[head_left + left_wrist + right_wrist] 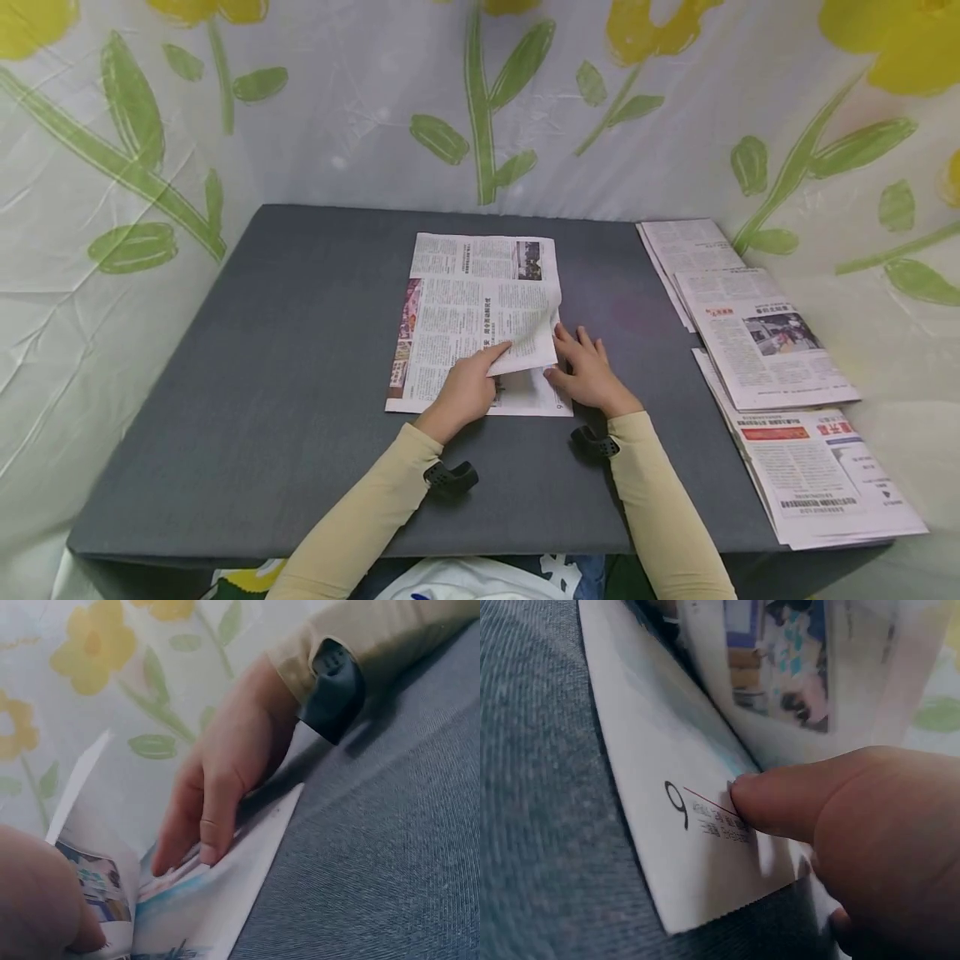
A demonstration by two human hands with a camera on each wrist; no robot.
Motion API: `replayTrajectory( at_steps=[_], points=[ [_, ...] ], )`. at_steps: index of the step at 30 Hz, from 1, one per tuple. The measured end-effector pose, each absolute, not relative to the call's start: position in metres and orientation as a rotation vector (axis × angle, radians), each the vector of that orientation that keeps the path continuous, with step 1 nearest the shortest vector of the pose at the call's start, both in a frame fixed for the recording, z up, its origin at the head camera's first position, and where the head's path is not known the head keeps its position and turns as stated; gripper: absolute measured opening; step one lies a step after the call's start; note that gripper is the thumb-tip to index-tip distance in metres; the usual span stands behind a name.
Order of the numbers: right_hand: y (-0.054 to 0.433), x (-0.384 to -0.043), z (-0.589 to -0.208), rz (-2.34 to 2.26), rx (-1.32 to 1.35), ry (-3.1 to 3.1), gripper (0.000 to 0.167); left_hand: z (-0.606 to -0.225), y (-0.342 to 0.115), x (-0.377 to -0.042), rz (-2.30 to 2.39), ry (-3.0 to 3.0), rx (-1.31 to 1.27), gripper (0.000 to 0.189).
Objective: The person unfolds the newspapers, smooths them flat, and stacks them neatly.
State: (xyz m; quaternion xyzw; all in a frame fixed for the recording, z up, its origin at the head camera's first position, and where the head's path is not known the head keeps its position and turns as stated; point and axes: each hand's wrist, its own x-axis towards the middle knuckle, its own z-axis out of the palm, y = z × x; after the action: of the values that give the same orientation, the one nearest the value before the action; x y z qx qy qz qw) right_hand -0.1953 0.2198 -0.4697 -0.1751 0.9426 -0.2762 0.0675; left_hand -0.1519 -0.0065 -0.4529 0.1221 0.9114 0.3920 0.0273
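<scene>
A newspaper lies on the dark table, its lower right page corner lifted and folded back. My left hand pinches this raised page, index finger stretched across it. In the left wrist view, the left thumb shows against the page's photo side. At the newspaper's right edge my right hand rests with its fingers fairly straight and spread. In the right wrist view, the right thumb presses on the lower page, near a printed 9. Most of the right fingers are hidden there.
Several newspapers are stacked along the table's right side, among them a back pile, a middle one and a front one. The grey cloth-covered table reaches a flower-printed curtain at the back and sides.
</scene>
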Motion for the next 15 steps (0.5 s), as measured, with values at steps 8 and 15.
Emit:
replayTrajectory(
  at_steps=[8,15],
  points=[
    [0.219,-0.193,-0.476,-0.767,-0.574,2.788,0.060,-0.443,-0.052,-0.152,1.804,2.653,-0.086,0.051],
    [0.220,-0.193,-0.469,-0.780,-0.545,2.801,0.063,-0.433,-0.110,-0.152,2.709,1.867,-0.488,0.053]
  ],
)
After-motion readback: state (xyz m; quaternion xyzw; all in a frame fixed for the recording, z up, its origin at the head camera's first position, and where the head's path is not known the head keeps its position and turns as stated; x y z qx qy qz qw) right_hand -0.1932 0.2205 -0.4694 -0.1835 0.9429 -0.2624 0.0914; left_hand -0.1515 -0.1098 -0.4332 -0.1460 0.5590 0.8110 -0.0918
